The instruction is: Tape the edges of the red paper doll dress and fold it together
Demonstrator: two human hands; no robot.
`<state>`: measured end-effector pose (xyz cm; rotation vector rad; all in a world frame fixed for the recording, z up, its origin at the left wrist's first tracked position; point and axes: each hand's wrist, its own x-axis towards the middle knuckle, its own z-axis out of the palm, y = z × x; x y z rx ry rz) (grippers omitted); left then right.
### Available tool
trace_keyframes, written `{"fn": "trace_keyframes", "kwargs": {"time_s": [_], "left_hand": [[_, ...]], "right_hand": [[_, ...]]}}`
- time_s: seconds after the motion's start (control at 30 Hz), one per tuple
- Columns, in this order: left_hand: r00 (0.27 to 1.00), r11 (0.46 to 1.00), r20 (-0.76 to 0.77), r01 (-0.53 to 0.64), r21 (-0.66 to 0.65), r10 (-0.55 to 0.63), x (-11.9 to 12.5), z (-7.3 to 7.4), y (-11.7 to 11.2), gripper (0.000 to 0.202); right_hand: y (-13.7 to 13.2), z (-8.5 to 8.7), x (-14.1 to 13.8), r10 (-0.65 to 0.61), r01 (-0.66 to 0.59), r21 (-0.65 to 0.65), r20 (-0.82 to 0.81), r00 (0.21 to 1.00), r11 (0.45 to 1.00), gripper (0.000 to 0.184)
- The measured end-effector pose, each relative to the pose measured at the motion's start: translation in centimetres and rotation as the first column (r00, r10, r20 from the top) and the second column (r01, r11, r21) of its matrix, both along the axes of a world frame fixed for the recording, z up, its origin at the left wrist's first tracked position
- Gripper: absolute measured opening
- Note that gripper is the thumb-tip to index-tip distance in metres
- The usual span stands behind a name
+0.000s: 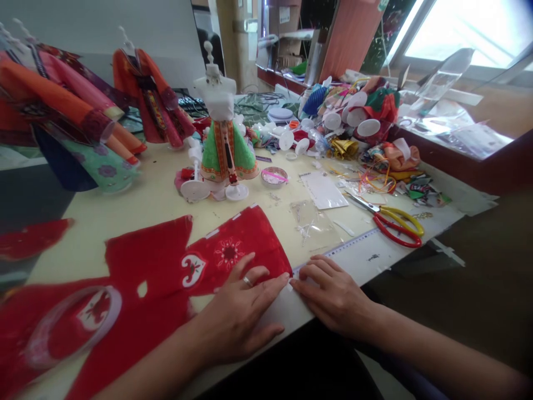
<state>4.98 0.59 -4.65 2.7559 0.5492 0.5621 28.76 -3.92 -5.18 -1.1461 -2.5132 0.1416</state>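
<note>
Daylight comes through the pale, slanting glass window (466,39) at upper right, blown out to near white — glare also catches the clear, shiny plastic sheeting (452,119) below. The cream-coloured flat desk (160,172) is softly lit; the lower right sinks into shadow. Wide-angle stretch and blur smear the left, including the round, translucent tape roll (117,305).

red cloth (162,289) with white-and-red scroll motifs and a ringed floral pattern; green skirt (216,153) edged in patterned orange; orange robe (160,83) with maroon cuffs; scissors (377,209), one handle yellow, one red
</note>
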Motion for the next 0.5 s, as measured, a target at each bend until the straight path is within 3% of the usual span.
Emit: {"fn": "trace_keyframes", "kwargs": {"time_s": [0.3,0.5], "left_hand": [[1.0,0.995,0.006,-0.006,-0.104,0.007,0.0,0.2,0.2,0.063],[0.965,0.937,0.163,-0.148,-0.316,0.208,-1.0,0.6,1.0,0.052]], "right_hand": [[-0.3,0.1,-0.2,-0.034,0.034,-0.003,0.03,0.999,0.999,0.022],[-0.3,0.3,-0.5,-0.052,0.052,-0.007,0.003,0.999,0.999,0.021]]}}
